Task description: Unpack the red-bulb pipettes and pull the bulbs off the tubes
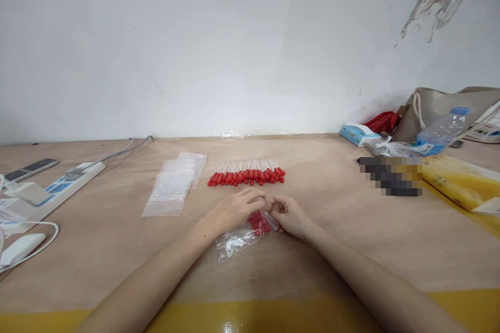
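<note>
A clear plastic bag point(235, 243) with red contents point(258, 222) showing inside it sits low on the desk point(332, 260), right in front of me and between my 2 hands. The fingers of my right hand point(289, 215) pinch its edge at the right; those of my left hand point(238, 210) curl over its upper part, though I cannot tell whether they grip it. Just beyond my hands, white sticks with red heads point(247, 173) lie side by side in a row, heads toward me. To their left rest overlapping flat clear bags point(169, 184). Farther left, a white power strip point(62, 187) has plugs in it. Well off to the right are a yellow packet point(461, 181), a plastic bottle point(443, 130) with a blue cap and a blue box point(357, 134) near the white wall point(219, 47).
</note>
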The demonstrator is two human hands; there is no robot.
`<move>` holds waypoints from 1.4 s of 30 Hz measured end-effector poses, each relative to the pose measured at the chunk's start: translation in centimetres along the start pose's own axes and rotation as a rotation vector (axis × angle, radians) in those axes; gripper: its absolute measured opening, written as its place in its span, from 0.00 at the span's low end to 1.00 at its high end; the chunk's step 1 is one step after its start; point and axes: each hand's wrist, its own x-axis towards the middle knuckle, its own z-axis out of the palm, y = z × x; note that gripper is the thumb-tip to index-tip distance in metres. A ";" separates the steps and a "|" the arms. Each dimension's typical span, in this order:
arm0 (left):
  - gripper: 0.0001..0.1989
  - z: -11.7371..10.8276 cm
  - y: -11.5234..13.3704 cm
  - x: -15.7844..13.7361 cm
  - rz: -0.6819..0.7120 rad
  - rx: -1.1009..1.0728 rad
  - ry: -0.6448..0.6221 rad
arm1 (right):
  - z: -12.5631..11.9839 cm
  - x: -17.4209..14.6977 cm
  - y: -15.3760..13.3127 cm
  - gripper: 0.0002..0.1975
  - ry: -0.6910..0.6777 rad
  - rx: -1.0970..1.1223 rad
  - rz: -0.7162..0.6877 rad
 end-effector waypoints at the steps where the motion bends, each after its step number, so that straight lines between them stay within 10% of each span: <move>1: 0.10 -0.1 0.5 -0.1 -0.054 -0.026 0.000 | -0.1 0.0 0.1 0.09 -0.008 -0.049 0.002; 8: 0.28 0.0 4.1 -4.2 -0.395 -0.283 -0.031 | -1.4 -0.4 -0.6 0.13 -0.113 -0.231 -0.133; 22: 0.23 0.7 1.5 -4.2 -0.349 -0.401 -0.020 | -1.6 -0.4 -1.1 0.27 -0.170 0.180 0.042; 42: 0.24 0.8 1.6 -4.5 -0.367 -0.424 -0.026 | -1.3 -0.9 -2.3 0.20 -0.184 0.126 0.073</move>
